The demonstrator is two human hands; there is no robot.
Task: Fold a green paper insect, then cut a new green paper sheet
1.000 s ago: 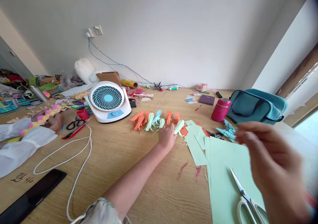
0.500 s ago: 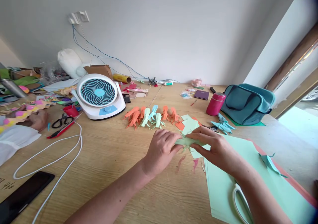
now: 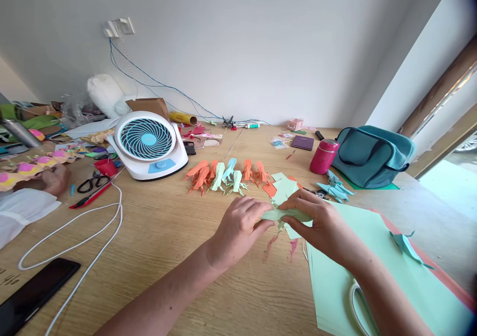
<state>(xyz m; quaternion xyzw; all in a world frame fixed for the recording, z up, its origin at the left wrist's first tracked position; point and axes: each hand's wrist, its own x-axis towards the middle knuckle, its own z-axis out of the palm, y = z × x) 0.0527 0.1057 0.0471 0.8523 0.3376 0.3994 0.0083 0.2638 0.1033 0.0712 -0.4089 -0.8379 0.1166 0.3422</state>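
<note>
Between my two hands is a pale green folded paper figure (image 3: 272, 215), held level above the wooden table. My left hand (image 3: 242, 222) pinches its left end, thumb below and fingers on top. Thumb and fingers of my right hand (image 3: 316, 219) grip the right part, close to my left fingertips. Thin paper points hang under the fold; the fingers hide much of it. Beyond my hands stand several folded paper figures in orange (image 3: 199, 174), pale green (image 3: 236, 182) and light blue (image 3: 230, 171). Pale green paper pieces (image 3: 285, 188) lie just behind the held figure.
Large green paper sheets (image 3: 335, 286) lie under my right forearm, with white-handled scissors (image 3: 354, 296) on them. A pink flask (image 3: 324, 157) and teal bag (image 3: 372, 157) stand at right. At left are a white fan (image 3: 164, 167), a cable (image 3: 119, 211), a phone (image 3: 40, 291) and another person's hand (image 3: 55, 179).
My hands stay around the folded paper with only a slight shift of the fingers. At far left, the other person's hand and the egg-carton strip with pink bumps have moved a little.
</note>
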